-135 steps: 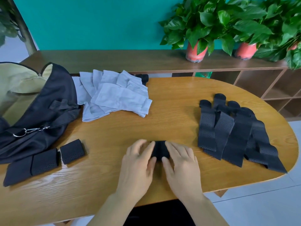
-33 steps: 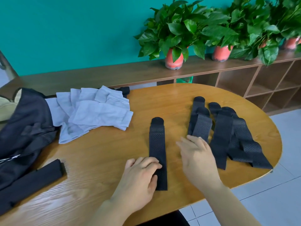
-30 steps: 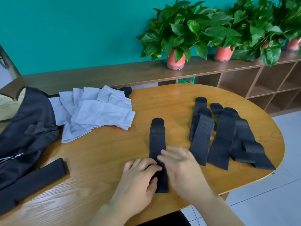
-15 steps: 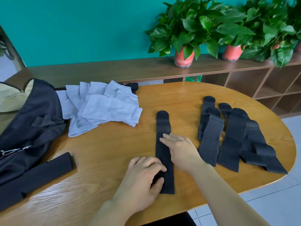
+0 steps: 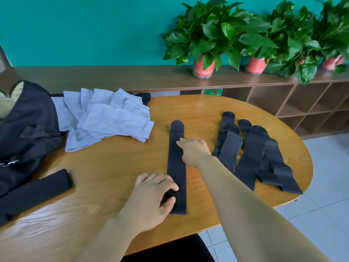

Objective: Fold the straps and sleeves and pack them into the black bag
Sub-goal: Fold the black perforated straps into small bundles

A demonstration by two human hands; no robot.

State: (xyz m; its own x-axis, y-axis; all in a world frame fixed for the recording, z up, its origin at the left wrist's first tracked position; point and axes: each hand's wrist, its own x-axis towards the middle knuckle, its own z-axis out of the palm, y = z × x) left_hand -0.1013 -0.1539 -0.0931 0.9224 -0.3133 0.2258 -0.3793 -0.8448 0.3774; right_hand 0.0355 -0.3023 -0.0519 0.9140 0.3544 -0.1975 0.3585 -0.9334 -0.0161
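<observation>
No legible text, label, brand, number or sign is found on any item or surface in view.

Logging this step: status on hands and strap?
Left hand pinches strap at near end. Right hand presses it farther up. Strap unfolded; nothing else on it.

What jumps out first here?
A long black strap lies flat on the table; the left hand pinches its near end and the right hand presses flat fingers farther up it. To the right sits a pile of straps, at far left grey sleeves beside the black bag.
</observation>
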